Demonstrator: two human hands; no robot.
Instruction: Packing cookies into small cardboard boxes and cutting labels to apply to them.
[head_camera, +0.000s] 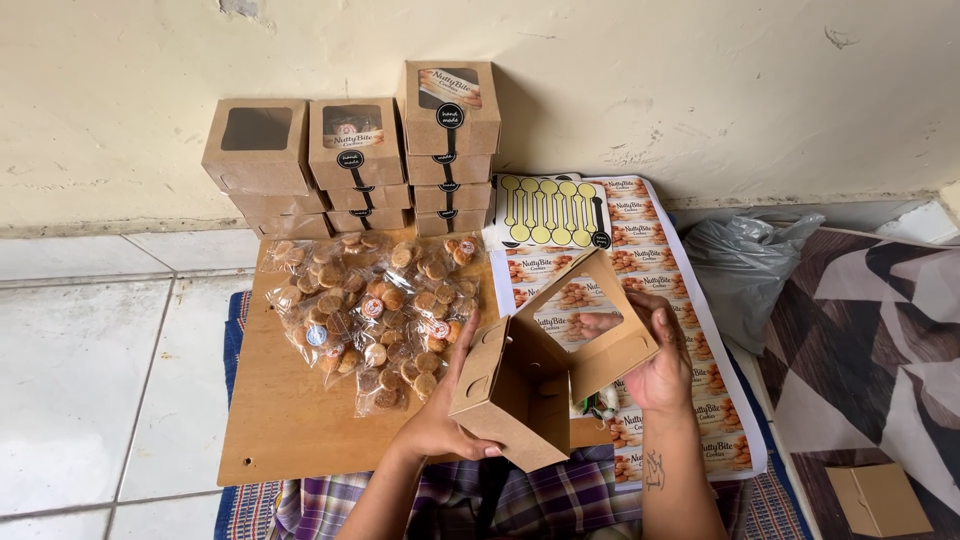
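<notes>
- Left hand (440, 420) sits lower centre of the frame, cupped around the bottom-left corner of the kraft box (520, 390), fingers curled under it and thumb up along the side wall. It's gripping the box, not spread flat.
- Right hand (662, 368) is just right of centre, pinching the edge of the window lid (585, 320) between thumb and fingers and holding it swung open.
- The box hangs in the air between both hands, just above the near edge of the wooden board (290, 420) and over the person's plaid lap (560, 500).
- Looks to me like the fold-up/opening step: body is formed, lid is up, inside looks empty as far as I can see.
- Orientation: the open mouth points up and toward the right of the frame, and the box is tilted. Its long axis runs diagonally from lower left to upper right.
- Going outward: bags of small cookies (375, 320) lie on the board just left of the box.
- Finished window boxes (350, 160) are stacked against the wall, upper left to centre.
- A printed label sheet (690, 300) lies under and behind the right hand, with a sheet of yellow sticker strips (550, 210) at its top.
- A grey plastic bag (745, 265) is on the right, and a small flat carton (878, 498) in the lower right corner.
</notes>
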